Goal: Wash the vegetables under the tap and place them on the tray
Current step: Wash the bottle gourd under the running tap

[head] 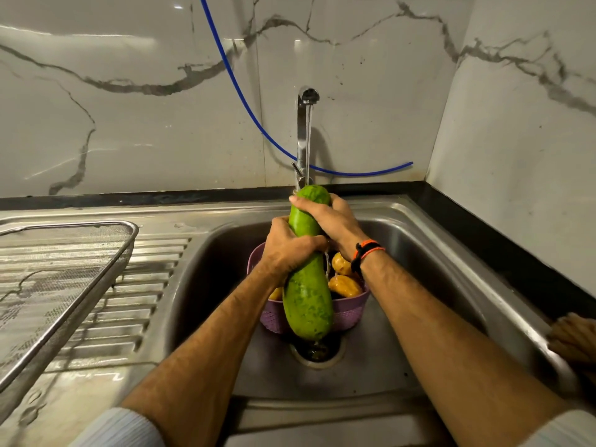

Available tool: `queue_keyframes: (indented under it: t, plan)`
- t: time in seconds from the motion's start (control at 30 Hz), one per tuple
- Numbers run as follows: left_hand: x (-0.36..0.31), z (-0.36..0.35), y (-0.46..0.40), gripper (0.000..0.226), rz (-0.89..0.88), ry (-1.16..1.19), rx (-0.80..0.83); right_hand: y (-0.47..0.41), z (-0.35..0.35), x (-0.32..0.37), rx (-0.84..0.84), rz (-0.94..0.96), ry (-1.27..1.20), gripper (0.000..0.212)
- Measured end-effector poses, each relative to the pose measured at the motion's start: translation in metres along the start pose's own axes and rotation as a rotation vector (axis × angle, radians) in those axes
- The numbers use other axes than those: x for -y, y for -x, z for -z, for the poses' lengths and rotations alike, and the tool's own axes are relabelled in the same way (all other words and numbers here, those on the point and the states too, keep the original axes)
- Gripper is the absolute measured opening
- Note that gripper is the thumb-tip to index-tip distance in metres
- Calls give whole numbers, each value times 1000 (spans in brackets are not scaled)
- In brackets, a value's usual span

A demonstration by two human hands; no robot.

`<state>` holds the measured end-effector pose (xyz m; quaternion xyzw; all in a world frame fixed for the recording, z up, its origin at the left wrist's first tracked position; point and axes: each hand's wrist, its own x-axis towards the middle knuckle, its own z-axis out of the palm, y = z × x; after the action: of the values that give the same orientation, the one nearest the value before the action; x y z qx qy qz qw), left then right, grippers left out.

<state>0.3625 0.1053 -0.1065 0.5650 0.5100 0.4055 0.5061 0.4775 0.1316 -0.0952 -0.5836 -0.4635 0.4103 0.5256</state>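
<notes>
A long green gourd is held upright over the steel sink, its top under the running tap. My left hand grips its middle from the left. My right hand wraps round its upper part, an orange and black band on the wrist. Water runs down the gourd and drips toward the drain. Behind the gourd a purple basket stands in the sink with yellow-orange vegetables in it. A metal mesh tray lies on the drainboard at the left.
A blue hose hangs along the marble wall behind the tap. Another person's hand rests on the sink's right rim. The ribbed drainboard lies between the tray and the basin. A black counter edge runs along the wall.
</notes>
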Motion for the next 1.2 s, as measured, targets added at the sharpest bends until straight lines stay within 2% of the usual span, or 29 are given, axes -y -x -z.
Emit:
queue_keyframes:
  t: [0.17,0.27,0.37,0.47,0.63,0.77,0.87,0.93,1.03,1.1,1.2]
  plan:
    - [2,4,-1,98,-20,-47,37,-1,6,-3,-92,31,-92,55]
    - [3,7,-6,107,-41,-81,39,-1,7,-3,-132,-22,-188,51]
    - [1,12,-5,107,-31,-94,71,0,5,0,-196,-97,-286,56]
    - [0,17,-3,97,-12,-120,81,2,0,1,-207,-130,-357,60]
    - [1,28,-2,88,-11,-183,23,6,-1,5,-213,-142,-428,52]
    - [-1,37,2,85,11,-170,83,7,9,6,-294,-194,-534,48]
    - [0,41,1,69,15,-143,107,8,17,5,-345,-243,-605,53]
    - [1,44,-2,60,8,-115,95,10,21,5,-339,-280,-652,63]
    - [2,44,-4,55,-15,-81,28,8,25,4,-295,-269,-692,55]
    - [2,43,-5,54,-28,-53,-9,7,26,7,-258,-220,-597,60]
    - [1,42,-6,48,-35,-24,-34,7,25,6,-273,-69,-37,96]
